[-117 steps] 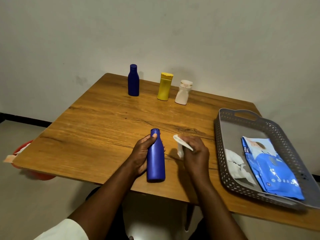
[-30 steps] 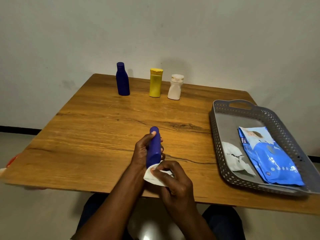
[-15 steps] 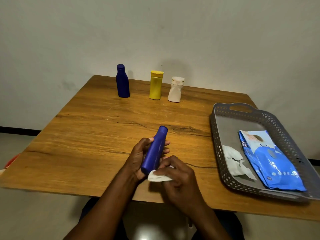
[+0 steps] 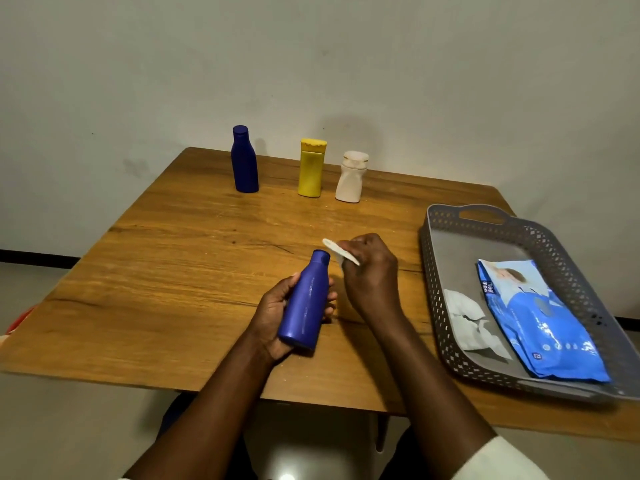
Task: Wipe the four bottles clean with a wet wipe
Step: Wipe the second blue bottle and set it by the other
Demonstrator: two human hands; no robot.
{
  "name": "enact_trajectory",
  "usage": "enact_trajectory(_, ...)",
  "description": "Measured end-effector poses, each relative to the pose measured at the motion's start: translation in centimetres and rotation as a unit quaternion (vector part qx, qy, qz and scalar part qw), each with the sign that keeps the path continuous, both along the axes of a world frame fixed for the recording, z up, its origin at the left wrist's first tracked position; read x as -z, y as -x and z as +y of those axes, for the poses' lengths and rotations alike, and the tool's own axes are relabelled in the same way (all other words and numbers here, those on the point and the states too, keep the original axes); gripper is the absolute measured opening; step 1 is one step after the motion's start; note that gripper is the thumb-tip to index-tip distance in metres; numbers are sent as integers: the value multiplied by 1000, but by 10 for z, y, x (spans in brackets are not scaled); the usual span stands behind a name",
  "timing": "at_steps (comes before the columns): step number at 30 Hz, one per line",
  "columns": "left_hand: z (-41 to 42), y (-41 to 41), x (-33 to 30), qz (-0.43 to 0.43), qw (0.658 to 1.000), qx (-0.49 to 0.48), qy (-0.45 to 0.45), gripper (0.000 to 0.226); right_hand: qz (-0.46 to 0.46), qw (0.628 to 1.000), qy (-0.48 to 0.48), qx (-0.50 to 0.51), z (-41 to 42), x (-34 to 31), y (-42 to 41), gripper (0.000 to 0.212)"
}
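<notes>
My left hand grips a blue bottle round its body, tilted with the cap pointing up and away, just above the table near its front edge. My right hand pinches a folded white wet wipe right beside the bottle's cap, slightly apart from it. Three other bottles stand upright in a row at the table's far edge: a dark blue bottle, a yellow bottle and a white bottle.
A grey perforated tray sits at the right of the wooden table. In it lie a blue pack of wipes and a crumpled used wipe. A red object shows past the table's left edge.
My right hand has lifted the wipe from the bottle's bottom end up to beside its cap. My left hand still holds the bottle, now slightly more upright.
</notes>
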State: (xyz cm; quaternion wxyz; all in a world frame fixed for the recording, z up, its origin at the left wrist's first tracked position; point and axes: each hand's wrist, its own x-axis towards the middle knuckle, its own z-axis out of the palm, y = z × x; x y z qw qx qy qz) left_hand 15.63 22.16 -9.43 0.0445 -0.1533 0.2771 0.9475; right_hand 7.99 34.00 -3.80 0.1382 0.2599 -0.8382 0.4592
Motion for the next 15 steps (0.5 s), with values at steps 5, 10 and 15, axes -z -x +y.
enact_trajectory(5, 4, 1, 2, -38, 996, -35, 69, 37, -19, 996, -80, -39, -18, 23, -2, 18)
enact_trajectory(10, 7, 1, 6, -2, 994, -65, 85, 27, 1, 993, -113, -30, -16, 34, -21, 18)
enact_trajectory(15, 3, 0, 7, -27, 996, -68, 46, 48, 22, 990, -118, -70, 1, 44, -76, 32)
